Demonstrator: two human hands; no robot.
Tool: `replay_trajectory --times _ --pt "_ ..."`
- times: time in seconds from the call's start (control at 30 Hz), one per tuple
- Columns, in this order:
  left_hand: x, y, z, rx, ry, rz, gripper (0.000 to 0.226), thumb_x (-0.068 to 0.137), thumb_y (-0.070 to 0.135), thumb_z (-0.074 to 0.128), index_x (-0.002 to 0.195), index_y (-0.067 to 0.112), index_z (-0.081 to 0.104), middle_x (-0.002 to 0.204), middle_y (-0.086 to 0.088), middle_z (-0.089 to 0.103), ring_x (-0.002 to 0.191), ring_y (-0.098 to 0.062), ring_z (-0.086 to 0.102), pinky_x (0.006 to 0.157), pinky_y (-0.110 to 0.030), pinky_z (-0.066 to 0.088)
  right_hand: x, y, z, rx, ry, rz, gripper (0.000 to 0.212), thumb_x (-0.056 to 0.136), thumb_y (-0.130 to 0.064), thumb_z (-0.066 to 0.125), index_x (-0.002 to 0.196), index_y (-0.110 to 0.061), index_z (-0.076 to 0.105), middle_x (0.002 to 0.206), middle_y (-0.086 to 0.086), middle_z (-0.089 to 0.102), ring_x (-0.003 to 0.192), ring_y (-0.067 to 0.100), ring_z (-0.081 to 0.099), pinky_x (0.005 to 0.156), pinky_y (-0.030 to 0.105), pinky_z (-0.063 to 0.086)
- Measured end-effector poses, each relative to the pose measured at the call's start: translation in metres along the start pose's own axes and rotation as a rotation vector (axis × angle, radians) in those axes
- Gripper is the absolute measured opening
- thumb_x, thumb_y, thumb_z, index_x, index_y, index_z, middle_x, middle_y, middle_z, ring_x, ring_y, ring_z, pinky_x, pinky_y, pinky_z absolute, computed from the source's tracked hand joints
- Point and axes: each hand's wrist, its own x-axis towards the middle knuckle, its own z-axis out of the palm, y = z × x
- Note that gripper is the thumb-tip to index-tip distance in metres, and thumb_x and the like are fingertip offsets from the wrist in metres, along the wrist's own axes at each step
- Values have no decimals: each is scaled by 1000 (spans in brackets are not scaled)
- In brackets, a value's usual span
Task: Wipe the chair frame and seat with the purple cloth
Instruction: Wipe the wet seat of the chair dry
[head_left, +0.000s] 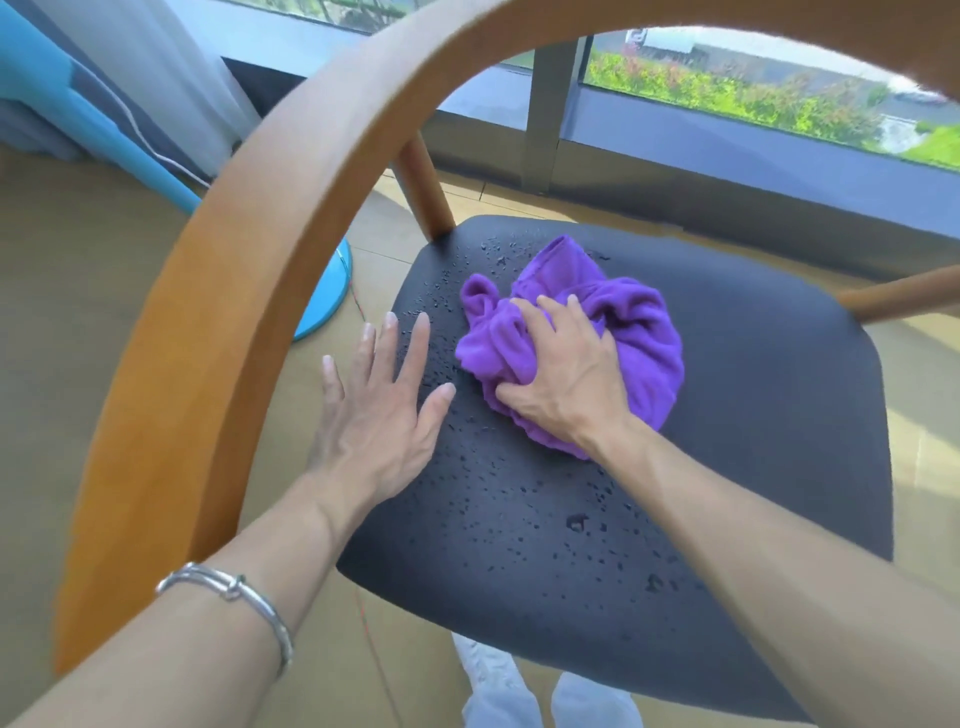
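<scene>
A crumpled purple cloth (631, 332) lies on the black chair seat (769, 415), toward its far left part. My right hand (563, 374) is on top of the cloth with fingers curled into its folds, gripping it. My left hand (384, 410) is spread flat with straight fingers over the seat's left edge, just left of the cloth. Water droplets cover the left and near parts of the seat. The curved wooden frame (249, 249) arcs over the left and top of the view.
A wooden chair leg (423, 192) rises at the seat's far left corner and a wooden rail (904, 296) shows at the right. A blue round base (327, 296) stands on the floor to the left. A window with greenery runs along the back.
</scene>
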Motion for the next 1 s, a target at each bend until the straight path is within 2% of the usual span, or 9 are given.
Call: replay_trajectory --times 0.1,0.23,0.3,0.47,0.6,0.7,0.77,0.87,1.0 --pt "-9 -1 7 -43 6 -51 63 94 52 8 145 29 -21 157 0 -16 144 -19 -14 114 -50 -4 -15 -12 12 -14 -69 -129 88 71 -48 66 147 -31 27 155 1 27 147 27 11 113 51 17" --pt "-20 2 23 -108 40 -95 63 88 58 -4 142 31 -24 157 0 -15 144 -18 -13 114 -50 -3 -32 -19 33 -74 -59 -301 88 64 -47 70 144 -27 39 149 6 39 143 34 24 107 59 24" --pt "-25 3 32 -135 49 -116 67 78 60 -13 136 32 -28 158 -1 -14 145 -19 -12 114 -50 -2 -27 -17 28 -121 -102 -310 89 68 -48 71 147 -28 34 152 5 35 144 33 19 108 57 22" --pt "-32 2 41 -225 74 -169 65 77 61 -13 134 35 -31 158 -1 -12 145 -20 -11 114 -51 -2 11 -24 7 -115 -124 -229 88 71 -47 67 147 -32 25 153 -3 29 145 28 14 109 53 20" --pt "-38 -6 41 -268 99 -227 66 76 61 -15 133 34 -33 157 1 -17 144 -18 -15 114 -49 -5 68 -33 -6 -25 49 -156 67 62 -45 62 125 -31 47 126 -2 54 126 33 41 98 57 35" --pt "-44 -15 44 -355 141 -287 68 81 63 -10 140 34 -28 157 3 -18 143 -15 -16 114 -46 -6 100 -49 -8 3 92 -137 52 57 -46 56 106 -30 50 104 -2 58 105 29 52 90 53 41" --pt "-48 -23 44 -429 194 -313 69 83 63 -4 144 35 -22 157 5 -15 144 -12 -12 111 -35 -11 105 -61 -1 -23 79 -148 53 59 -47 56 107 -28 51 107 0 57 106 29 52 91 52 41" --pt "-53 -31 40 -419 267 -307 72 83 59 -2 148 29 -12 159 2 -3 141 -11 -3 91 -6 -26 94 -70 7 -68 29 -235 55 60 -46 59 111 -27 52 116 -1 56 114 28 49 93 51 40" --pt "-52 -28 31 -457 352 -288 70 86 55 2 150 24 -1 156 6 4 135 -6 -2 86 3 -27 60 -86 24 -120 -135 -473 67 63 -48 67 125 -32 49 125 -4 54 124 26 42 96 50 37"
